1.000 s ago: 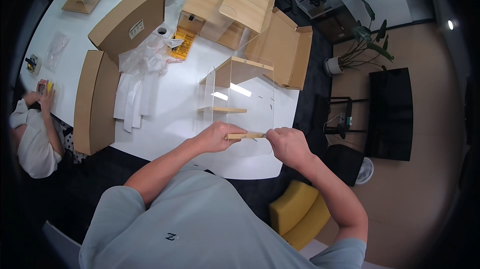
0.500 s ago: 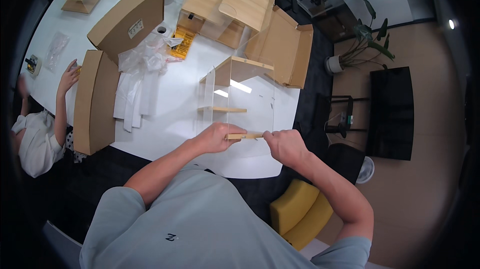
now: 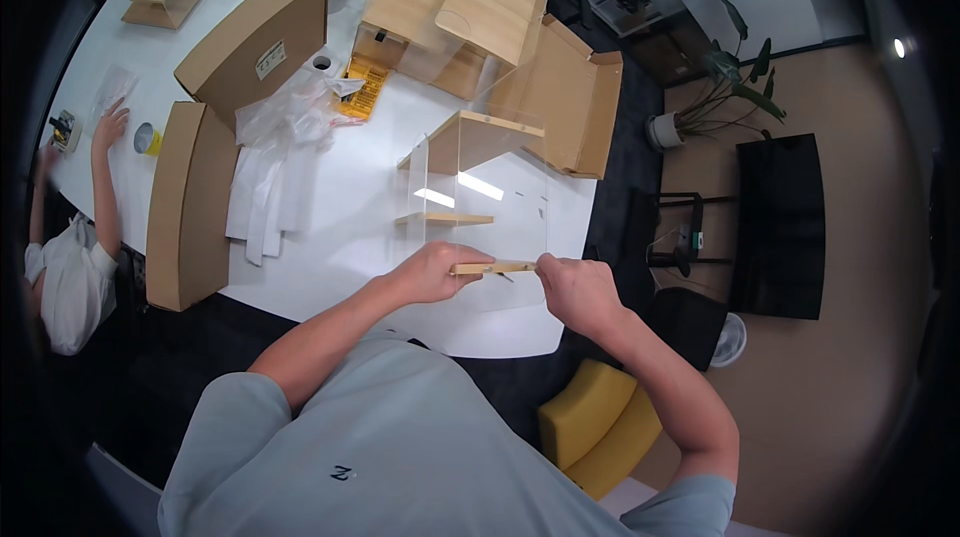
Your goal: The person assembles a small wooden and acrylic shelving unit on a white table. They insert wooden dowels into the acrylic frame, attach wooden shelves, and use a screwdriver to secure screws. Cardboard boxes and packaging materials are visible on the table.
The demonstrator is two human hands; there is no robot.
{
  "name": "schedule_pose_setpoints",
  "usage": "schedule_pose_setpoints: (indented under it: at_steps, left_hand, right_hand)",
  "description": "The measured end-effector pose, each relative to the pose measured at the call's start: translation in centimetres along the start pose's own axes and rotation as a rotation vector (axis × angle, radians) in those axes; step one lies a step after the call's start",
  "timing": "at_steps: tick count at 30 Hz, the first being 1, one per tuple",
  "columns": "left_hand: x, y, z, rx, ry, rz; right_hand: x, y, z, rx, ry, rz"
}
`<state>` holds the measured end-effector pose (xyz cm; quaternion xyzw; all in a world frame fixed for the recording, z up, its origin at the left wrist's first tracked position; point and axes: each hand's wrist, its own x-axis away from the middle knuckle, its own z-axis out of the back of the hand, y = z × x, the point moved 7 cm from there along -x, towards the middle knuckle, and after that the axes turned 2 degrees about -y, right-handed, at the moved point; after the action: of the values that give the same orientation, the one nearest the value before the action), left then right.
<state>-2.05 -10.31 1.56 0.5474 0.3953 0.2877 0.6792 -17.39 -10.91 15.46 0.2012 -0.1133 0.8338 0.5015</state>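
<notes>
Near the table's front edge, my left hand (image 3: 437, 272) grips the left end of a narrow wooden board (image 3: 490, 267), which belongs to a stand with clear acrylic panels. My right hand (image 3: 580, 292) is closed at the board's right end, against the clear side panel (image 3: 515, 207); whatever its fingers pinch is hidden. A small dark sliver shows just below the board, too small to name. Farther back, the same stand has a wooden shelf (image 3: 445, 220) and a wider wooden board (image 3: 470, 144) between its panels.
Plastic wrapping (image 3: 290, 117), a yellow case (image 3: 363, 89) and tall cardboard pieces (image 3: 190, 207) occupy the left side. Behind stand an assembled wooden stand (image 3: 490, 7) and an open carton (image 3: 570, 97). A co-worker's hand (image 3: 110, 124) reaches near a yellow cup (image 3: 147, 139). A yellow chair (image 3: 600, 427) stands front right.
My right hand has shifted slightly right along the board's end; my left hand keeps its grip. The co-worker's hand has moved away from the cup, which now shows, toward a clear plastic bag.
</notes>
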Motion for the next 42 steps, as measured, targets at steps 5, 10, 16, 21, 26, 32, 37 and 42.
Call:
schedule_pose_setpoints:
  at_steps: [5, 10, 16, 21, 26, 32, 37, 42]
  left_hand:
    - [0.1, 0.1, -0.3, 0.018, -0.020, 0.030]
    - [0.3, -0.1, -0.3, 0.005, -0.022, 0.032]
    - [0.4, -0.3, -0.5, -0.012, -0.027, 0.022]
    - [0.3, -0.4, -0.2, -0.035, -0.025, 0.010]
    - [0.1, -0.1, -0.1, 0.013, -0.022, 0.037]
    - [0.2, -0.3, -0.2, -0.006, -0.028, 0.022]
    - [0.2, -0.1, -0.1, -0.003, -0.020, 0.027]
    - [0.2, 0.0, -0.1, 0.008, -0.023, 0.032]
  right_hand:
    - [-0.1, -0.3, -0.3, 0.130, 0.002, 0.159]
    - [-0.4, -0.9, -0.5, 0.244, 0.004, 0.286]
    - [-1.1, -0.5, -1.6, 0.236, -0.076, 0.253]
    - [-1.1, 2.0, -4.7, -0.783, -0.301, -0.550]
    - [-0.2, 1.0, -1.4, -0.461, -0.100, -0.315]
    - [-0.1, 0.0, -0.2, 0.025, -0.055, 0.048]
    - [0.0, -0.2, -0.7, 0.110, 0.014, 0.197]
    - [0.0, -0.3, -0.6, 0.141, 0.039, 0.255]
